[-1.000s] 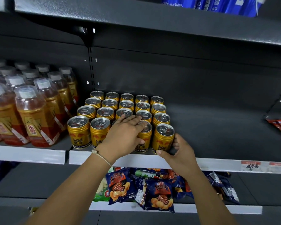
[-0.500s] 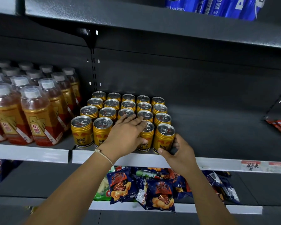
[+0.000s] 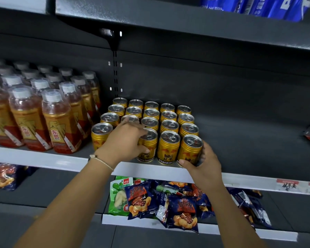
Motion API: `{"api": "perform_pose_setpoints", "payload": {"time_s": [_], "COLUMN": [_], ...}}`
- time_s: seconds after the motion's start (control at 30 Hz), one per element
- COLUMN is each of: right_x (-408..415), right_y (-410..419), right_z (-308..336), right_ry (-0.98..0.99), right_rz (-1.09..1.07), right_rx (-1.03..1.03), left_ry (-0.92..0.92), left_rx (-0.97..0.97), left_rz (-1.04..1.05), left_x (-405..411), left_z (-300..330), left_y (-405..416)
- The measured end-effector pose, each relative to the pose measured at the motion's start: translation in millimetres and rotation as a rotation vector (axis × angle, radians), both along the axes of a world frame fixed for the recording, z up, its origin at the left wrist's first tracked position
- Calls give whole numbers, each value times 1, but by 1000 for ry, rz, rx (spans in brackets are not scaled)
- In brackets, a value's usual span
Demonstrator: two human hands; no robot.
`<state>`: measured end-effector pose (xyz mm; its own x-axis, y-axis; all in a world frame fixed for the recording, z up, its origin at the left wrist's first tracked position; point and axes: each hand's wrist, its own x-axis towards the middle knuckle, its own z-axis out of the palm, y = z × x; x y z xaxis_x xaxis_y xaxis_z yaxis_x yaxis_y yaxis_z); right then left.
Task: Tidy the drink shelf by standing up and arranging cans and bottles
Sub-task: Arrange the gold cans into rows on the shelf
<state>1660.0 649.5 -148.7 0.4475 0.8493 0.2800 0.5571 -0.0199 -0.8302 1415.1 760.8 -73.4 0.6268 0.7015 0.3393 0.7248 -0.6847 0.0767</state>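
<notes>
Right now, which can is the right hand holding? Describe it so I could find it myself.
Find the middle shelf, with orange bottles at left and a block of gold cans beside them. In the front row nearest the shelf edge, take the can at the far right end. Alone among them, it has bare shelf to its right and the right hand curled round it.

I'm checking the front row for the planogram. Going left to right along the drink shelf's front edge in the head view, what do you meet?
Orange bottles → leftmost gold can → left hand → middle gold can → right-end gold can → right hand → bare shelf.
</notes>
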Motion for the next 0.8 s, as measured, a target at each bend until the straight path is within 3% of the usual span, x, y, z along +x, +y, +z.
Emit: {"api": "perform_pose_setpoints", "payload": {"time_s": [0.53,0.8], "right_x": [-3,-5], "right_y": [-2,-5], "right_z": [1,6], "right_ry": [5,-4], "right_rz": [-21,-7], "right_rx": [-7,-20], "left_ry": [-2,-20], "left_rx": [29,-60], "left_rz": [55,76], "left_x": [4,6], "left_z": [-6,-4], "left_y": [-7,-15]}}
